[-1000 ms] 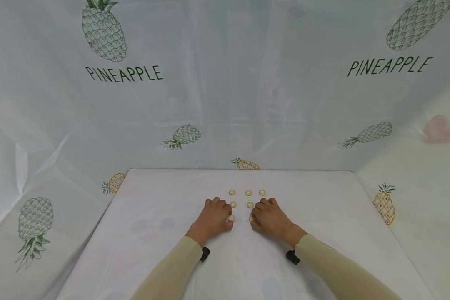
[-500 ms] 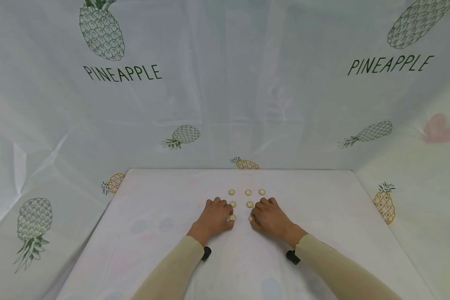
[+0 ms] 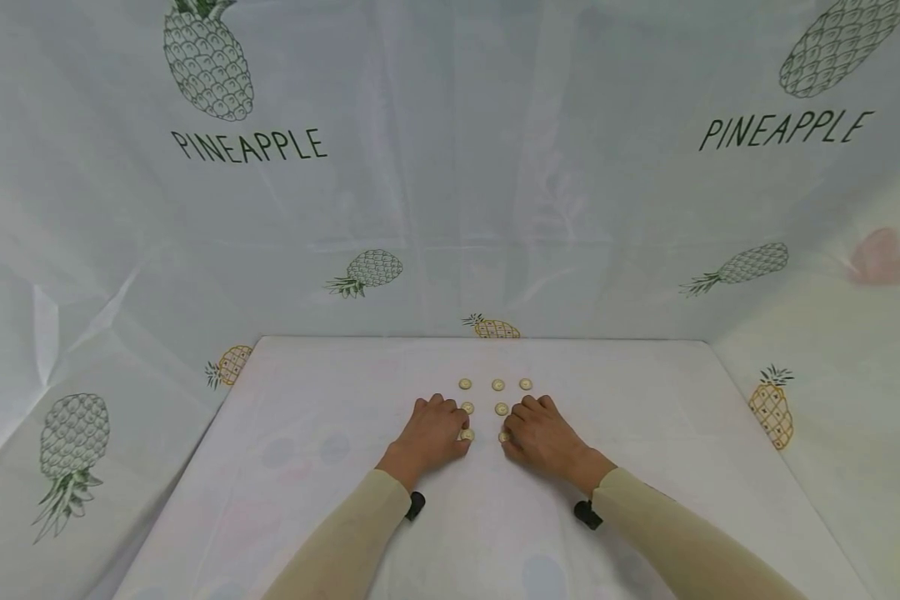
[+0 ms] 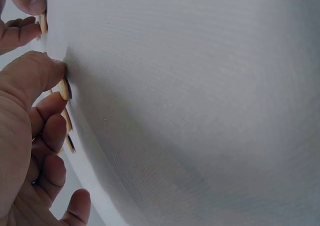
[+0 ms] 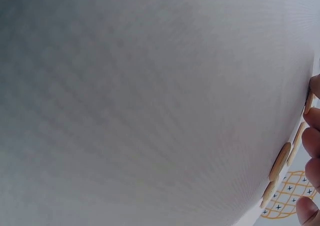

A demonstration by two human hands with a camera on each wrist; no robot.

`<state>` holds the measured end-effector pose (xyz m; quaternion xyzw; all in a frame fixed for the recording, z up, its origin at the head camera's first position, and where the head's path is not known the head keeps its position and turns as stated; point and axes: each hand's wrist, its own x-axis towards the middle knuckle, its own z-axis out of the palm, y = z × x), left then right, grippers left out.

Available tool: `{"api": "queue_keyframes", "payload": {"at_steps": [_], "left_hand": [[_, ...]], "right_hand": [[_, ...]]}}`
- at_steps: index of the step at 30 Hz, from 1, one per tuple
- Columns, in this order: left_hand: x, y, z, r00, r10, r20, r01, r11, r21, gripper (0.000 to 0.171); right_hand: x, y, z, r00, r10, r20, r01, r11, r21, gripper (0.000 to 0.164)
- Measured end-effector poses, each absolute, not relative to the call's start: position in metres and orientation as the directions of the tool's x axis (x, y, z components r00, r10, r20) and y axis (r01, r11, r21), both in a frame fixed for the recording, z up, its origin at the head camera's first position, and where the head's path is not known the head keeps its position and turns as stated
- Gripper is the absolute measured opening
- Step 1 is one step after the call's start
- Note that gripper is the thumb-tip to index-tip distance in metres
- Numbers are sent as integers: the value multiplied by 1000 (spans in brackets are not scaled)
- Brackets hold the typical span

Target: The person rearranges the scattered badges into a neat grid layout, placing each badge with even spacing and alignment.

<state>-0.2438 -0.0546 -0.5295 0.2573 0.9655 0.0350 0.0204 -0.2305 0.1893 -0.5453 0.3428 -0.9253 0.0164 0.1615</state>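
Observation:
Small round wooden discs with faint marks on top lie flat on the white-covered table. My left hand [image 3: 431,433] pinches the front-left disc [image 3: 467,435] between thumb and index finger. That disc [image 4: 64,89] touches the cloth in the left wrist view, and the other fingers curl loosely above it. Opposite, my right hand [image 3: 546,435] pinches the front-right disc [image 3: 503,437], which is partly covered by the fingers. In the right wrist view only the fingertips of the right hand [image 5: 312,136] show at the edge, with the held disc [image 5: 308,103] between thumb and finger.
Behind the hands are a middle-left disc [image 3: 467,407] and a middle-right disc [image 3: 501,409]. Farther back lies a row of three, with one disc [image 3: 498,385] at its centre. A pineapple-print curtain [image 3: 450,208] rises behind the table [image 3: 330,367].
My left hand has slid slightly to the right, taking the front-left disc with it. The right hand and its disc have stayed nearly still.

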Motion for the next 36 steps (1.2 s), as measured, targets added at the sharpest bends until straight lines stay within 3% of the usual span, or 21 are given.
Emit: {"api": "queue_keyframes", "payload": {"at_steps": [27,36], "left_hand": [[-241,-53,-527,-877,478,-44,473,877,87,22],[-242,-60,-534,-887,462,-8,458,881,118,29]], "right_hand": [[-232,191,-548,-692,-640,334,-654,752,86,19],[-229,193,-545,-731,-613,300,-624,778,70,26]]}}
